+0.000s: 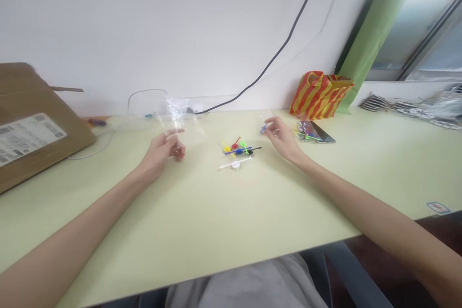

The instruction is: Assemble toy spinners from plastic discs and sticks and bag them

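My left hand is closed on a clear plastic bag, which stands up above the fingers and catches the light. To the right, my right hand pinches a small blue plastic piece at its fingertips; its exact form is blurred. Between the hands, a small heap of plastic spinner arrows lies on the table, among them a red arrow, a green arrow, a yellow arrow and a black arrow. Closest to me is a white arrow on a round base.
A cardboard box stands at the left. Behind my right hand are a phone, a clear packet of coloured pieces and a red-and-yellow striped bag. A black cable runs down the wall to the table.
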A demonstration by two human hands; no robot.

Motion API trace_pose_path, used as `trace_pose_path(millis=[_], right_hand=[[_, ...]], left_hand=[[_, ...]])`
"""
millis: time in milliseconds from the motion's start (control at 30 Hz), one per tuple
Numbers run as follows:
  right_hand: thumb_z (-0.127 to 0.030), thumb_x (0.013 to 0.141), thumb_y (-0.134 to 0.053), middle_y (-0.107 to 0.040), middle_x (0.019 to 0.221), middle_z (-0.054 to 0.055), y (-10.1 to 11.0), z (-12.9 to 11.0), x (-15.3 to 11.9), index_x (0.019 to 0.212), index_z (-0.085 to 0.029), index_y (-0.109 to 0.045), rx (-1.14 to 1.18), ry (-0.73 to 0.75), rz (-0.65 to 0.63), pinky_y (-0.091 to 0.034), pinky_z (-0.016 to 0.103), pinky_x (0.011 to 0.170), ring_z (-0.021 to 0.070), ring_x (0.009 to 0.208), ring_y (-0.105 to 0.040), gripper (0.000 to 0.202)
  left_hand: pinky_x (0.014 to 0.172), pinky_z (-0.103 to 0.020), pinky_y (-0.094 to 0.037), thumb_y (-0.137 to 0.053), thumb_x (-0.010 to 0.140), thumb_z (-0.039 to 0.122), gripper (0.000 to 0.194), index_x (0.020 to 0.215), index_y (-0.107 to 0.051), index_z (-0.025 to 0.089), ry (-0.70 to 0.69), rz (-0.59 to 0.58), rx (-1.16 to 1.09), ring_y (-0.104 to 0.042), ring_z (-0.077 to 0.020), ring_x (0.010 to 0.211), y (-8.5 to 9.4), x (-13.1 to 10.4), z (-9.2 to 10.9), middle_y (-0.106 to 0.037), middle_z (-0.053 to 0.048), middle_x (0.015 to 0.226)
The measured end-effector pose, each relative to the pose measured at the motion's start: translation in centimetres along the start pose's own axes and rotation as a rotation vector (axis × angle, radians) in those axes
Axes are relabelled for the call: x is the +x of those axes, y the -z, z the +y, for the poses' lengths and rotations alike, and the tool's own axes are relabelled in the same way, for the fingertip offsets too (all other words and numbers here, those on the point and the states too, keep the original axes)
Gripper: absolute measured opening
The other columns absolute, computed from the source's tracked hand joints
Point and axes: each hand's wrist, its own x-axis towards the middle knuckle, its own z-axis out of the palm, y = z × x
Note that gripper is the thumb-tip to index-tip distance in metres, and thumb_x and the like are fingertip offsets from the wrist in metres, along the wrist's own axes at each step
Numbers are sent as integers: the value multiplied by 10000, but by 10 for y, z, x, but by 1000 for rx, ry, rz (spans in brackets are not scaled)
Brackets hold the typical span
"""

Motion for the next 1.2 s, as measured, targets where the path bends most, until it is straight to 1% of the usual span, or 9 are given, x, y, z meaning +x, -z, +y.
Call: trace_pose_path(millis=[133,233,367,433,533,733,967,1067,1200], right_hand=[[-219,874,-481,-703,1143,141,10,27,9,1232,-181,-553,-295,-14,86,-449,436,938,317,1105,-583,367],[-258,884,-486,-638,1289,205,16,46,13,1341,-136,-519,-507,-103,88,-417,490,993,386,1221,-510,474],[-481,934,-511,-605,1350,243,17,64,15,1486,-101,-422,-590,-188,-44,-390,536,1041,436,1296,-465,676],[-572,933,-518,-603,1362,244,16,66,15,1525,-110,-390,-601,-192,-118,-378,547,1064,436,1308,-472,762],[-633,919,-534,-556,1439,235,13,65,14,1558,-142,-369,-621,-173,-198,-361,554,1096,427,1346,-466,822],[-573,892,-616,-591,1388,202,11,56,10,1562,-210,-391,-606,-179,-232,-466,453,974,379,1189,-598,795],[-340,920,-553,-681,1216,187,18,49,16,1404,-197,-548,-622,-223,-102,-496,422,856,363,1073,-646,505],[-340,935,-518,-695,1190,169,24,45,20,1374,-189,-534,-514,-226,21,-502,441,882,334,1044,-665,464],[-427,899,-598,-720,1060,100,21,25,21,1288,-223,-457,160,-282,152,-554,397,763,254,874,-708,462]], left_hand=[[487,-265,-396,-642,866,404,591,1412,-501,228,56,-15,134,-514,-148,497,13,8,-3,-647,10,643],[536,-297,-449,-621,833,336,638,1442,-470,222,53,107,309,-568,-174,565,22,13,-9,-671,-22,737],[901,-507,-536,-620,799,317,705,1463,-427,174,-43,355,602,-641,-341,1096,28,18,-18,-593,-191,1306],[1106,-536,-435,-581,834,319,642,1453,-465,197,-167,294,712,-517,-366,1336,25,19,-20,-476,-182,1473],[1220,-540,-311,-452,938,364,476,1366,-598,218,-326,49,946,-399,-357,1472,12,15,-24,-437,-123,1576],[1250,-485,-272,-277,1035,523,642,1608,-370,247,-262,-298,1070,-317,-288,1549,-2,10,-42,-277,-62,1707],[1211,-569,-297,-267,1008,589,708,1569,-452,198,-186,-207,1164,-341,-366,1528,12,16,-54,-375,-126,1658],[1192,-618,-298,-304,997,592,702,1569,-443,208,-170,-175,1180,-302,-398,1539,12,14,-51,-362,-141,1662],[1238,-588,-216,-332,996,514,658,1559,-413,182,-321,-64,1178,-175,-378,1585,0,6,-34,-269,-153,1698]])
